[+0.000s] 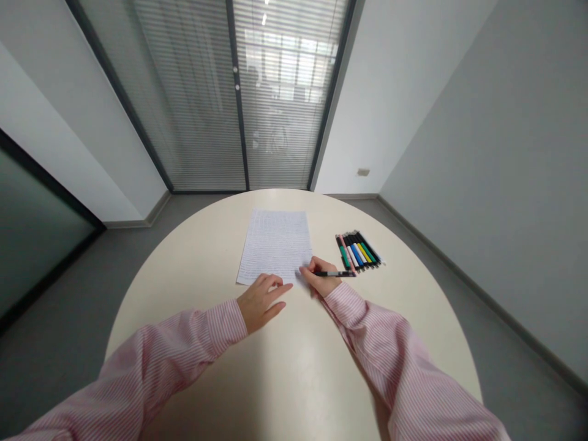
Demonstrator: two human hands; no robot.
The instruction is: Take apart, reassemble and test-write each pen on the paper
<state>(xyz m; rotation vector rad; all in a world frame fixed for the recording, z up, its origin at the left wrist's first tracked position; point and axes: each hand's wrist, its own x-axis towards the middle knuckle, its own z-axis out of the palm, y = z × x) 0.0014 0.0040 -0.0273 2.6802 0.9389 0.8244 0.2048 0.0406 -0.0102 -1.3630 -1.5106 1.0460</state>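
Observation:
A sheet of paper (278, 242) covered in lines of small writing lies on the round table, too small to read. My right hand (318, 277) grips a black pen (337, 274) at the sheet's lower right corner; the pen's back end points right, and its tip is hidden by my fingers. At the near edge of the paper rests my left hand (264, 301), palm down with its fingers apart and nothing in it. Both sleeves are pink and striped.
A row of several pens and markers (359, 251), with black, green, pink, white, blue and yellow parts, lies right of the paper. The cream round table (202, 257) has a curved edge. Beyond it stands a glass partition with blinds (197, 122), and grey walls rise at both sides.

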